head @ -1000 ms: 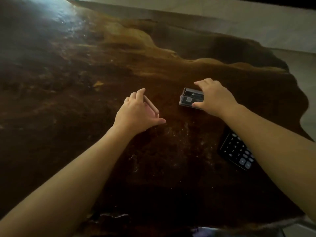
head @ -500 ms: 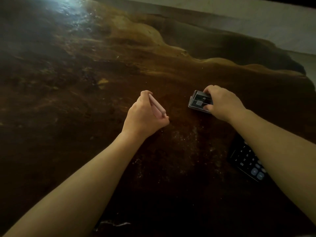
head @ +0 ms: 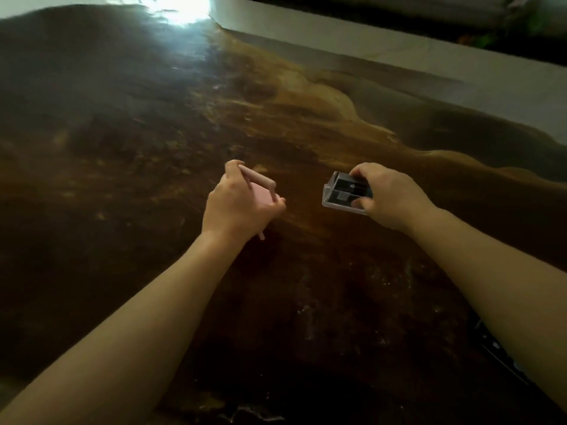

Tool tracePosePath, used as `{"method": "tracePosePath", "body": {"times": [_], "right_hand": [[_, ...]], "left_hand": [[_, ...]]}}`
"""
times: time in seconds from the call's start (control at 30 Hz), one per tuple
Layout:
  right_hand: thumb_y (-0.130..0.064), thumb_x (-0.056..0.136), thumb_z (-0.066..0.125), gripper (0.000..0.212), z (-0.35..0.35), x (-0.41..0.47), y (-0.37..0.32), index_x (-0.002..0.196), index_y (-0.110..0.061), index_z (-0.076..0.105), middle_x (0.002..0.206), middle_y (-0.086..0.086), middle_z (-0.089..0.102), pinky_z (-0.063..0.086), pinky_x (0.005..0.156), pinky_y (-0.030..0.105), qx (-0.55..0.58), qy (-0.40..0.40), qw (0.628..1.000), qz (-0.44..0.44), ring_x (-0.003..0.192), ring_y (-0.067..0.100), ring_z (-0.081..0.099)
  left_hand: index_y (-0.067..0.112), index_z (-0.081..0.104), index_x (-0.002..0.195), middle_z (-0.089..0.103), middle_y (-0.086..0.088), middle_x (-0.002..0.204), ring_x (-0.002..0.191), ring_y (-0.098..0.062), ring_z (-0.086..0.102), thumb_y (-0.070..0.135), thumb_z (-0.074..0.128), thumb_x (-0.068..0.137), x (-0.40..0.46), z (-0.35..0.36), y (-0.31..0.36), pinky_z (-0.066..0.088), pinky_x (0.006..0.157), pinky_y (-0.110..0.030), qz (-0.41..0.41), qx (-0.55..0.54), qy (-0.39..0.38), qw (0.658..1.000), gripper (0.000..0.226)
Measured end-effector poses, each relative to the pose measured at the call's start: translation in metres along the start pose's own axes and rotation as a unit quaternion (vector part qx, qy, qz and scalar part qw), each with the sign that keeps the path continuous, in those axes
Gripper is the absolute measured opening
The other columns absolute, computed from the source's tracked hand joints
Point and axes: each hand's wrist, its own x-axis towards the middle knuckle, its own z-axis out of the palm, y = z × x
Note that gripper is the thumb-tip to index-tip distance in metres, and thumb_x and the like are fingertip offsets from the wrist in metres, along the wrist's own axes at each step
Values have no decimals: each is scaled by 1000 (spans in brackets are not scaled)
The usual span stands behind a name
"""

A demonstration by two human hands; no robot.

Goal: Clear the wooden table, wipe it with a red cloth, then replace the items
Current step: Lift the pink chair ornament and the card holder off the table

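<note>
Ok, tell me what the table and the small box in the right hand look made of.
Table: wood with a glossy finish; brown grain, wavy natural edge, bright window glare. Small box: probably clear hard plastic; dark contents show through its shiny walls.

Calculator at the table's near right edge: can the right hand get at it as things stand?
Probably not right away. The right hand is closed on a clear plastic case, and the calculator lies mostly hidden under that same forearm. Nothing else on the wooden table blocks it; the hand would need freeing first.
</note>
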Motion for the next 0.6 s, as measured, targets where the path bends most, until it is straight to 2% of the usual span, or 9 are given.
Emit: {"method": "tracePosePath", "body": {"times": [0.17,0.33,0.5,0.6], "right_hand": [[-17,82,81,51,18,39,-84,125,-26,56,120,-2,64,54,88,39,-5,8,998,-62,107,19,62],[-19,83,79,49,48,74,-168,126,-26,56,121,-3,64,53,90,41,-17,11,992,-122,108,21,62],[-20,84,78,50,79,103,-244,128,-26,56,121,-3,65,53,88,41,-21,-5,981,-191,108,22,61],[-20,84,77,48,97,116,-285,127,-26,56,120,-2,65,54,87,40,-25,-10,973,-229,107,22,61]], "left_hand": [[12,44,131,65,-4,114,102,-25,65,55,86,64,20,-56,-64,55,84,-37,-56,17,54,997,89],[11,46,130,65,-7,118,106,-28,64,58,84,64,34,-110,-133,54,90,-44,-118,34,98,988,89],[10,46,127,64,-10,120,109,-30,63,57,85,65,42,-156,-197,54,90,-46,-172,51,139,974,87],[13,47,122,65,-6,119,109,-28,64,59,85,64,43,-176,-228,55,87,-40,-200,48,163,965,83]]}}
